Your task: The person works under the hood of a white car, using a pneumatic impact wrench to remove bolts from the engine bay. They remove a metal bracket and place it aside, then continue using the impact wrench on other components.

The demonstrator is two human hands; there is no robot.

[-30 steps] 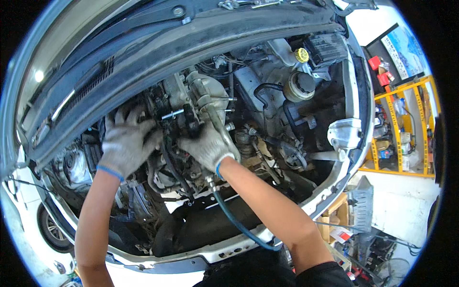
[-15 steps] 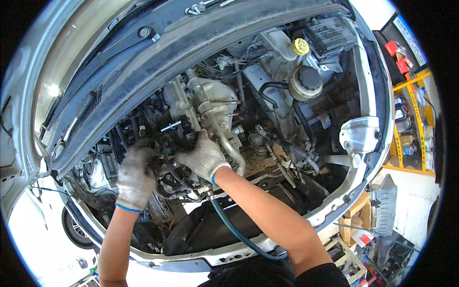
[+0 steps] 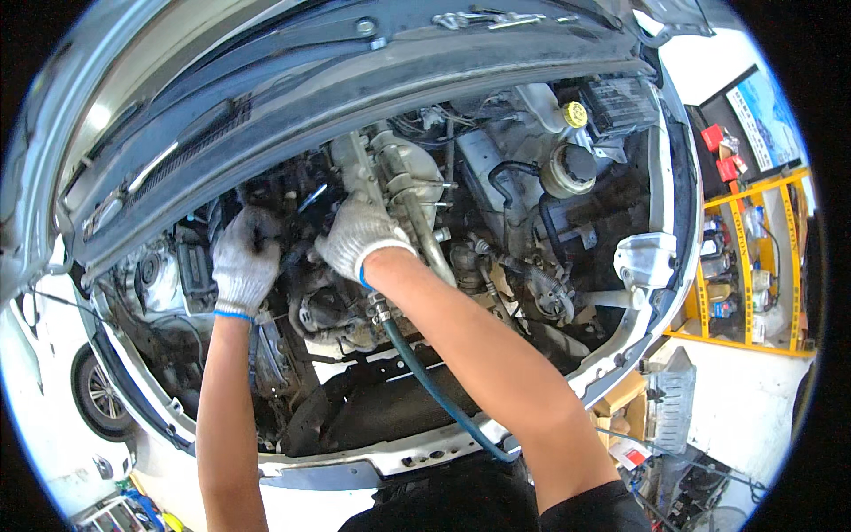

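Observation:
My left hand [image 3: 245,262], in a grey knit glove with blue cuff, reaches among dark parts left of the engine [image 3: 412,173], its fingers curled on something hidden. The gloved right hand, my right hand [image 3: 363,235], is bent over dark fittings beside the metal pipe [image 3: 417,226]; what its fingers grip is hidden. Just above and between both hands, a slim silver bar [image 3: 314,198] sits at a slant. A teal hose [image 3: 425,381] with a metal coupling [image 3: 381,310] runs from below my right wrist toward the front edge.
Metal tools [image 3: 487,19] lie above the cowl [image 3: 355,93]. At right are a yellow-capped reservoir [image 3: 541,105], a round black-lidded reservoir [image 3: 567,168], a yellow rack [image 3: 745,266] and a cardboard box [image 3: 620,399]. The car's front rail [image 3: 425,457] crosses below.
My right hand has shifted up and left relative to the pipe. My left hand is more curled. The silver bar now slants more steeply. The camera's view has shifted slightly.

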